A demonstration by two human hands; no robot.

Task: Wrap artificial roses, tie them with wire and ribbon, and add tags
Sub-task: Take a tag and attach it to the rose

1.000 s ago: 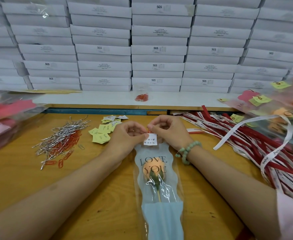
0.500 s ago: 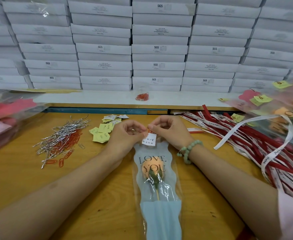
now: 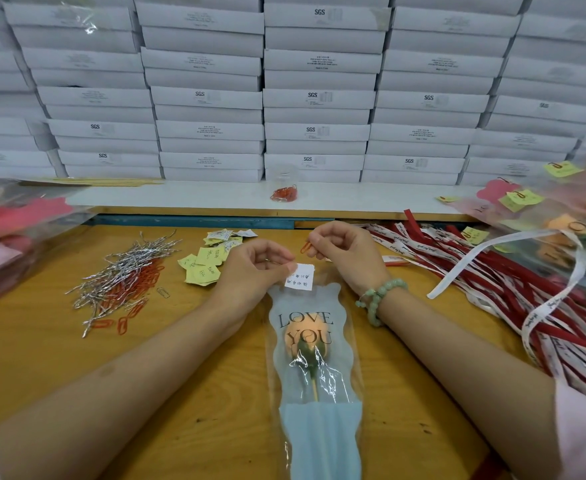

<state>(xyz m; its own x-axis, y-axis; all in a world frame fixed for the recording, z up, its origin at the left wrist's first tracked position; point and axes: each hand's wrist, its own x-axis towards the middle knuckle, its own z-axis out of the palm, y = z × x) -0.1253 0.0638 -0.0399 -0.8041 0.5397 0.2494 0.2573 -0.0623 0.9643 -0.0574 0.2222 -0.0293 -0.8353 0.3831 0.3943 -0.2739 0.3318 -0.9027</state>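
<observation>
An orange artificial rose (image 3: 306,337) lies in a clear sleeve (image 3: 314,427) printed LOVE YOU, stem toward me, on the wooden table (image 3: 42,358). My left hand (image 3: 253,271) pinches a small white tag (image 3: 299,277) against the sleeve's top edge. My right hand (image 3: 345,252) pinches an orange paper clip (image 3: 305,247) just above and apart from the tag.
Silver wire ties (image 3: 125,271) and orange paper clips (image 3: 135,299) lie at left. Yellow and white tags (image 3: 208,261) sit behind my left hand. Red and white ribbons (image 3: 513,285) spread at right, wrapped roses (image 3: 568,216) beyond. White boxes (image 3: 315,98) are stacked along the back.
My right hand has lifted the orange paper clip up and away from the tag. My left hand still pins the tag to the sleeve.
</observation>
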